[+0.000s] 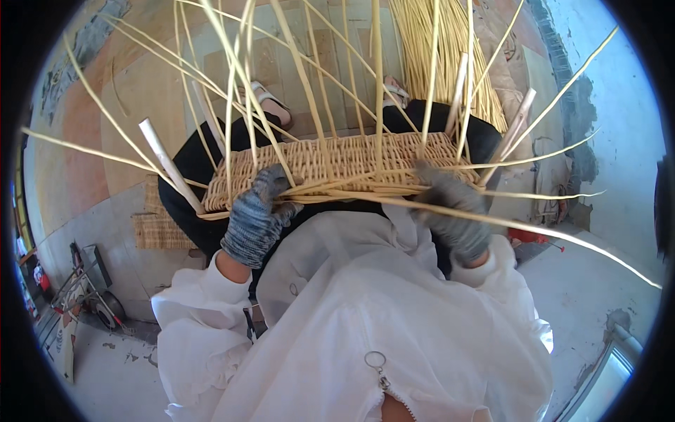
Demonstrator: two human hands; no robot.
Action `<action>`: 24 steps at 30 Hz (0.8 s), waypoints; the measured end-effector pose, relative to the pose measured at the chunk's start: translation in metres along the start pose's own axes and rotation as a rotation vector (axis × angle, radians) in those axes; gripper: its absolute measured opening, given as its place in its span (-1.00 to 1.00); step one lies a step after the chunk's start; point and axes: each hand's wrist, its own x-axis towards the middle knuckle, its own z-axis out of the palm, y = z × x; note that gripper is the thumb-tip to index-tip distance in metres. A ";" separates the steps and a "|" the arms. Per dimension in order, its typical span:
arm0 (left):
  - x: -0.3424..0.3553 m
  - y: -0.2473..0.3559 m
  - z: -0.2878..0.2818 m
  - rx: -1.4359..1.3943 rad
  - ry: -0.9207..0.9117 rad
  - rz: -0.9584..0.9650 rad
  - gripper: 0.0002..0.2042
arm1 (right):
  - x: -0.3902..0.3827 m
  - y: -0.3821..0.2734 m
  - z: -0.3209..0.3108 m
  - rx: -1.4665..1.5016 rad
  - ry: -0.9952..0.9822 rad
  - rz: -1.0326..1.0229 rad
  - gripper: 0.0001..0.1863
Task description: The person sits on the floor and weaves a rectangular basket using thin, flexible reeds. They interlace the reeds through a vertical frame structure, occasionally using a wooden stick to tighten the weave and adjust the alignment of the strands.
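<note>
A shallow rectangular wicker basket (337,156) rests across my lap, with tall pale willow rods rising from its sides and thick peeled sticks at its corners. My left hand (254,221), in a grey-blue knit glove, is closed on the near left rim, thumb below and fingers over the weave. By the near right rim is my right hand (453,214), gloved alike; its fingers are smeared by motion among the rods. One long willow rod (555,233) runs from the near rim past my right hand and out to the right.
A big bundle of willow rods (450,49) lies on the floor ahead. Woven pieces (163,231) lie at left, near a wheeled metal frame (105,306). A red object (527,236) sits at right. Loose rod ends stick out widely on both sides.
</note>
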 end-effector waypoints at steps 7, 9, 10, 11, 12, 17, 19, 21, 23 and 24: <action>0.000 0.030 0.014 0.312 0.366 0.380 -0.55 | 0.011 0.023 -0.021 -0.381 0.304 -0.058 -0.64; 0.003 0.074 0.028 0.244 0.489 0.690 -0.58 | 0.008 0.023 -0.019 -0.351 0.346 -0.072 -0.68; 0.016 0.081 0.037 0.243 0.349 0.653 -0.57 | 0.007 0.023 -0.016 -0.280 0.364 0.007 -0.69; 0.034 0.086 0.047 0.241 0.208 0.615 -0.57 | 0.004 0.023 -0.013 -0.209 0.382 0.086 -0.69; 0.041 0.087 0.056 0.243 0.073 0.570 -0.57 | 0.005 0.027 -0.011 -0.171 0.417 0.084 -0.69; 0.059 0.069 0.066 0.164 -0.174 0.426 -0.58 | -0.015 0.023 -0.029 0.441 0.554 0.140 -0.81; 0.059 0.066 0.075 -0.049 -0.212 0.391 -0.62 | -0.017 0.014 -0.070 0.470 0.602 -0.073 -0.86; 0.062 0.060 0.082 -0.047 -0.165 0.339 -0.69 | -0.001 -0.002 -0.084 0.353 0.602 -0.157 -0.90; 0.056 0.078 0.083 0.139 -0.057 0.321 -0.72 | 0.034 -0.037 -0.072 0.098 0.449 -0.325 -0.89; 0.050 0.083 0.088 0.217 -0.009 0.305 -0.73 | 0.063 -0.046 -0.070 -0.201 0.369 -0.402 -0.76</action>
